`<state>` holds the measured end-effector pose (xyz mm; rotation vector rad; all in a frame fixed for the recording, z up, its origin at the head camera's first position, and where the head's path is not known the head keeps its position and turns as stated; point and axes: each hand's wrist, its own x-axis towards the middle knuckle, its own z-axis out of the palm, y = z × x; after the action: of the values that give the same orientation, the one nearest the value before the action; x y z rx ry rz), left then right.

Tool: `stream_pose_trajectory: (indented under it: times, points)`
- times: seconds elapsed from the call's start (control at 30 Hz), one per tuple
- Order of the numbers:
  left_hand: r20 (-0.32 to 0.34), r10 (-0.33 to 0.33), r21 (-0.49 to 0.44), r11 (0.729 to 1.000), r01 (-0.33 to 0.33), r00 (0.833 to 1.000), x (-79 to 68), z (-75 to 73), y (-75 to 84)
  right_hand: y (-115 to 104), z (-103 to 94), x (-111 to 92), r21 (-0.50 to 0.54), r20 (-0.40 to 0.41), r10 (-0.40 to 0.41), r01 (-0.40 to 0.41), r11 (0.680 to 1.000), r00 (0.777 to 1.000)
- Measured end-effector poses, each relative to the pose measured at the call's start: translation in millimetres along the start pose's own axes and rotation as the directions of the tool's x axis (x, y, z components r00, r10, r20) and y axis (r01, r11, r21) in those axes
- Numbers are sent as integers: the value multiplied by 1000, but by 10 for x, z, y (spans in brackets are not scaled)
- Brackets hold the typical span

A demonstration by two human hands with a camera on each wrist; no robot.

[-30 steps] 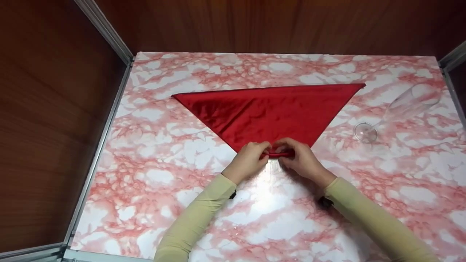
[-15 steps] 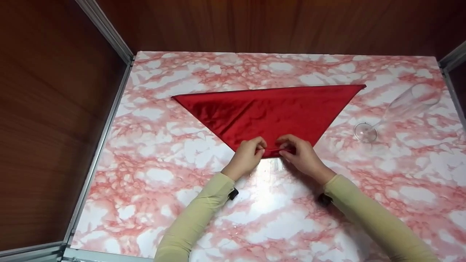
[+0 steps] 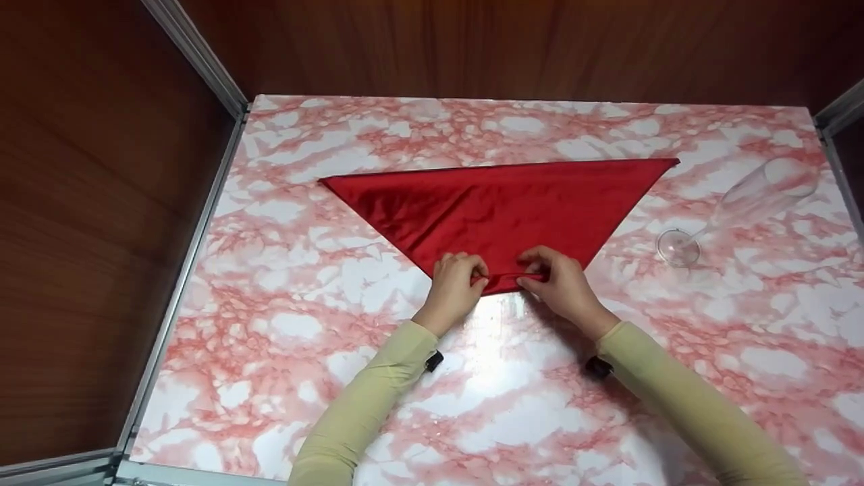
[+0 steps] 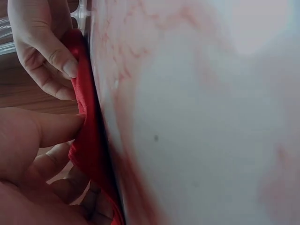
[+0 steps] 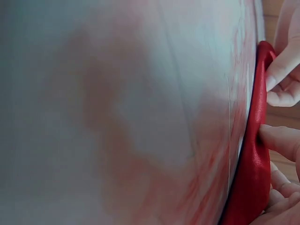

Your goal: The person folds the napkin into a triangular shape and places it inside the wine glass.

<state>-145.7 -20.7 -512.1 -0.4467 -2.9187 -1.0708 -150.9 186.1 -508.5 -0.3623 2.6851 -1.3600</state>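
A red satin napkin (image 3: 472,216) lies on the table with its long edge at the far side, narrowing toward a short, straight near edge. Along that near edge the cloth is turned over into a narrow fold. My left hand (image 3: 451,290) pinches the left part of this fold between thumb and curled fingers. At the right part, my right hand (image 3: 559,289) pinches it the same way, leaving a short stretch of red showing between the hands. Both wrist views show the thumbs pressed on the red cloth (image 4: 86,140), with fingers partly hidden behind it.
A clear champagne flute (image 3: 756,196) stands on the right of the pink-and-white marbled table (image 3: 304,391). Dark wooden panels (image 3: 506,50) rise behind the table and along its left side. Metal framing (image 3: 192,270) runs along the left edge.
My hands have moved slightly apart and away from the table's front, and the fold between them has moved a little farther up the napkin. The flute has stayed put.
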Motion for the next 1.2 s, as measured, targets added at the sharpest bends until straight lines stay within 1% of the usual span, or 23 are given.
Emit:
stream_pose_trajectory:
  times: [0.1,0.2,0.27,0.37,0.43,0.47,0.63,0.73,0.87,0.97,1.03,1.1,1.2]
  points:
    - [2,30,-36,999,-30,1000,11,-9,14,2,-2,1,-16,-9,-2,2,1000,1000]
    - [-2,68,-125,990,-68,998,24,-26,50,3,2,3,-27,-13,-8,8,1000,1000]
    - [3,91,-216,972,-89,996,29,-35,74,1,10,4,-27,-8,-9,9,1000,1000]
    - [31,117,-345,933,-100,993,36,-44,104,-1,22,8,-22,-3,-11,11,1000,1000]
    - [65,127,-394,915,-91,990,41,-44,111,2,28,11,-18,-1,-12,12,1000,1000]
    - [84,128,-402,912,-83,988,42,-45,110,2,29,11,-16,1,-10,10,1000,1000]
    - [176,113,-376,926,-39,978,42,-52,87,1,13,10,-17,14,-7,7,1000,1000]
    - [200,114,-343,938,-39,973,44,-46,79,3,-10,2,-14,7,-27,27,1000,1000]
    - [197,107,-312,949,-41,975,39,-30,74,-4,-41,-40,30,-9,-118,118,993,993]
    - [197,104,-300,953,-41,975,38,-44,71,-31,-58,-85,54,14,-212,211,976,977]
    - [200,105,-293,955,-43,974,41,-60,68,-45,-58,-104,52,45,-258,256,965,965]
    - [203,108,-278,959,-49,973,45,-74,64,-41,-50,-113,39,84,-286,284,958,955]
    - [218,120,-255,965,-62,969,47,-82,51,-6,-38,-109,6,125,-294,295,955,948]
